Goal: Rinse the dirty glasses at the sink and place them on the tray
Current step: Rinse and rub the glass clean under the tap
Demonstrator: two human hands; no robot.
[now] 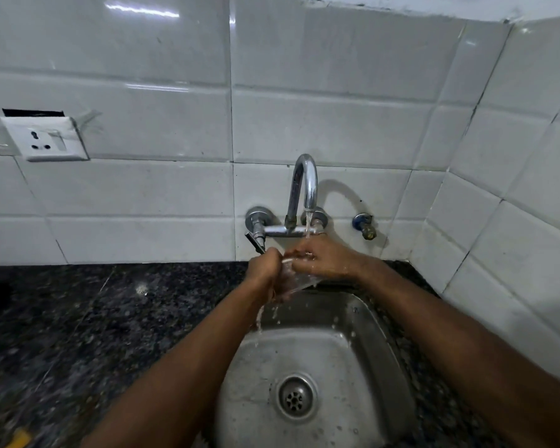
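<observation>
A clear drinking glass [296, 279] is held tilted between both hands, above the back of the steel sink [346, 347]. My left hand [264, 270] grips it from the left and my right hand [324, 258] covers its rim end from the right. Water runs from the chrome tap [304, 185] onto my right hand and the glass, then spills down into the basin. Most of the glass is hidden by my fingers. No tray is in view.
The dark speckled granite counter [94, 318] stretches to the left of the sink. White tiled walls stand behind and to the right. A wall socket [44, 139] sits at the left and a small valve [366, 226] right of the tap. The drain [295, 396] lies mid-basin.
</observation>
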